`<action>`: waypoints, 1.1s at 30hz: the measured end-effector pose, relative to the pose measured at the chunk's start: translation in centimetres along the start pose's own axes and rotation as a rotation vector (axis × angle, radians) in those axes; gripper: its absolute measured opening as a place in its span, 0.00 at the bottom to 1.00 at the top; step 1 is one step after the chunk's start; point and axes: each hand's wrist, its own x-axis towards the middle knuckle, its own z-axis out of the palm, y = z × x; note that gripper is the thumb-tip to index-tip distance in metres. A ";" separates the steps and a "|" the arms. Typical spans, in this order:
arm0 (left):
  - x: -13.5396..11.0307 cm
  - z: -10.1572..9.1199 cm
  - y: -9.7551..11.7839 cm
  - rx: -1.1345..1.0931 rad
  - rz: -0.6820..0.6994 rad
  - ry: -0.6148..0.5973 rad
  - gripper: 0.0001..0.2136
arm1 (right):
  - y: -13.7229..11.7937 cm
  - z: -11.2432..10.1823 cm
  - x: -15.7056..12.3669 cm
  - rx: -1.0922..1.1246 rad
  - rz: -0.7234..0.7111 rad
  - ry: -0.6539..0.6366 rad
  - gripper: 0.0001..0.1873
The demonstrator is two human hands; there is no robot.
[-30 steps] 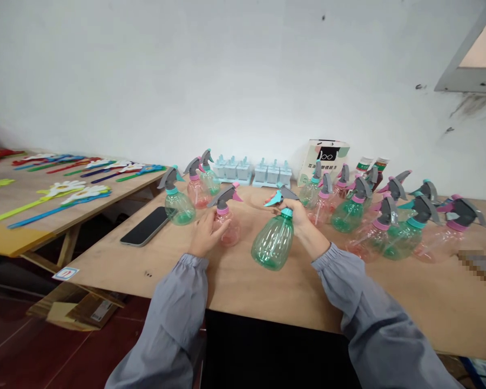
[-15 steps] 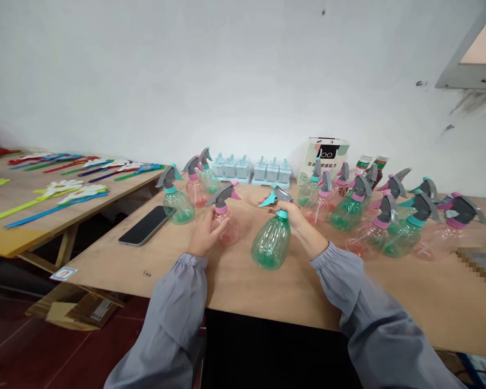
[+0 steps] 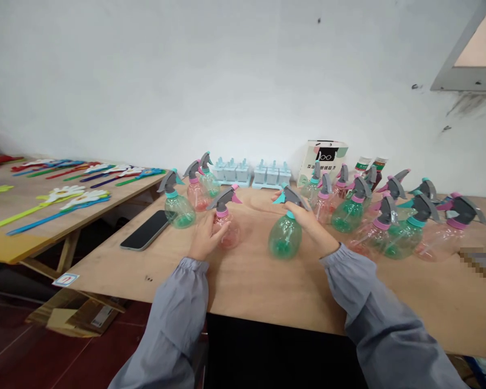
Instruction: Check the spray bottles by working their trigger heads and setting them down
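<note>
My right hand (image 3: pixel 311 222) grips the neck and grey trigger head of a green spray bottle (image 3: pixel 284 241) that stands upright on the wooden table (image 3: pixel 267 286). My left hand (image 3: pixel 206 235) wraps around a pink spray bottle (image 3: pixel 228 229) with a grey head and pink collar, also upright on the table. Both arms wear grey sleeves. A green bottle (image 3: pixel 177 206) and two more bottles stand just beyond my left hand.
Several green and pink spray bottles (image 3: pixel 384 221) crowd the table's right side. A black phone (image 3: pixel 146 230) lies at the left edge. Pale blue moulds (image 3: pixel 253 173), a printed box (image 3: pixel 323 160) and tubes line the wall. A second table (image 3: pixel 20 210) at left carries coloured plastic sticks.
My right hand has lowered the green bottle from a tilted, lifted pose to upright on the table, slightly further right. My left hand has stayed on the pink bottle.
</note>
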 end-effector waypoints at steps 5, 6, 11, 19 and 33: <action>0.0 -0.1 0.3 -0.009 -0.023 -0.005 0.21 | -1.9 -4.9 -1.1 -0.327 -0.089 0.254 0.09; 0.0 -0.1 0.4 -0.009 -0.033 -0.002 0.21 | -1.9 -5.9 -1.6 -0.410 -0.096 0.317 0.08; 0.0 -0.2 0.5 -0.013 -0.032 -0.002 0.22 | -0.5 -9.6 -3.9 -0.561 -0.088 0.520 0.12; -0.1 0.2 0.0 0.064 -0.071 0.056 0.21 | 2.0 -9.4 -4.4 -0.536 -0.321 0.671 0.22; -0.3 0.6 0.4 0.091 0.020 -0.004 0.22 | 3.1 -10.6 -7.0 -0.784 -0.863 0.870 0.42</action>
